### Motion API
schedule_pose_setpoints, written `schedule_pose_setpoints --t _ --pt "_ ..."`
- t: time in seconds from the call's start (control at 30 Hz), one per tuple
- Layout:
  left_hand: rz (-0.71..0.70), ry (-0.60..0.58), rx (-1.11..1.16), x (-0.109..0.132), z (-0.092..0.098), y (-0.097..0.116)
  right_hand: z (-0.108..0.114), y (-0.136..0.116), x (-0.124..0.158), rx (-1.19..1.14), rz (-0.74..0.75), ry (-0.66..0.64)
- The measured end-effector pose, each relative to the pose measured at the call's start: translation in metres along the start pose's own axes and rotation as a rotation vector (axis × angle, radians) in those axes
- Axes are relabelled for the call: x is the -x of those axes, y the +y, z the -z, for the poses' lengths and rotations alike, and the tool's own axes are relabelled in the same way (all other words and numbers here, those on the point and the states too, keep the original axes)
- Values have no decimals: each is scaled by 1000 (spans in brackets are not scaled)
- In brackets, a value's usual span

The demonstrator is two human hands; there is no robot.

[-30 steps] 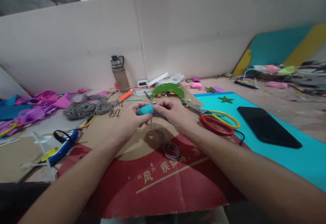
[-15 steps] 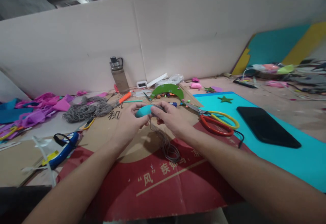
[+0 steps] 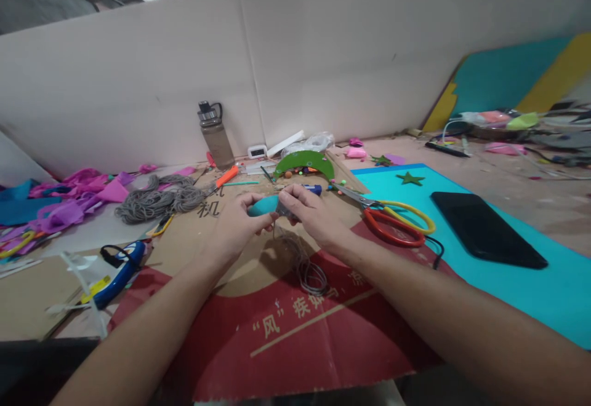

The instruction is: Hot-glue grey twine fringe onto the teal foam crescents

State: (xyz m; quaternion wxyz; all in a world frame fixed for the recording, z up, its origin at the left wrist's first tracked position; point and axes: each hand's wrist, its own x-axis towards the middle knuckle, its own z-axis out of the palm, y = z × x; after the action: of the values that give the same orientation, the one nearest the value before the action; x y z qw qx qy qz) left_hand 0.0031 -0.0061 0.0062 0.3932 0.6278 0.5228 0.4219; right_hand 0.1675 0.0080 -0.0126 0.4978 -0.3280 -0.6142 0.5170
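Observation:
Between my two hands is a small rounded turquoise piece (image 3: 263, 206) with grey cord wound round its right end. My left hand (image 3: 237, 218) pinches it from the left, thumb along its lower edge. From the right, my right hand (image 3: 307, 212) closes its fingers on the grey-wrapped end; the fingertips partly hide it. A grey cord (image 3: 311, 274) hangs from the piece and lies in loose loops on the red and brown cardboard (image 3: 295, 332) below. Red and yellow-handled scissors (image 3: 394, 227) rest right of my right hand.
At the left lie a heap of grey cord (image 3: 159, 200), purple felt scraps (image 3: 76, 209) and a blue glue gun (image 3: 120, 277). Behind stand a bottle (image 3: 217, 141) and a green felt crescent (image 3: 305, 163). A black phone (image 3: 487, 227) and green star (image 3: 410, 178) lie on a turquoise sheet (image 3: 512, 298).
My right fingers have shifted slightly over the wrapped end of the turquoise piece. Both hands stay in nearly the same place, and the view has moved a little.

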Motion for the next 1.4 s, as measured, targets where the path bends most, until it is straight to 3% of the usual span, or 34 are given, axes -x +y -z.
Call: schedule_pose_setpoints --t 0.23,0.43,0.6,0.77,0.87,1.1,1.4 --pt "51 -51 -44 2 -2 2 -1 3 1 -122 -4 64" --pt "189 -202 32 -3 4 2 -1 6 2 -295 -178 -9" --pt "250 -192 -7 -4 5 -1 5 8 0 -124 -159 -36" --pt "209 -200 -156 -1 3 -2 6 9 4 30 -101 7" --pt "184 -209 -155 2 2 2 4 7 7 -72 -145 30" --pt "227 -217 82 1 0 4 7 -1 1 -339 -367 -5" --pt "122 -97 54 -1 7 -4 11 5 1 -69 -62 25"
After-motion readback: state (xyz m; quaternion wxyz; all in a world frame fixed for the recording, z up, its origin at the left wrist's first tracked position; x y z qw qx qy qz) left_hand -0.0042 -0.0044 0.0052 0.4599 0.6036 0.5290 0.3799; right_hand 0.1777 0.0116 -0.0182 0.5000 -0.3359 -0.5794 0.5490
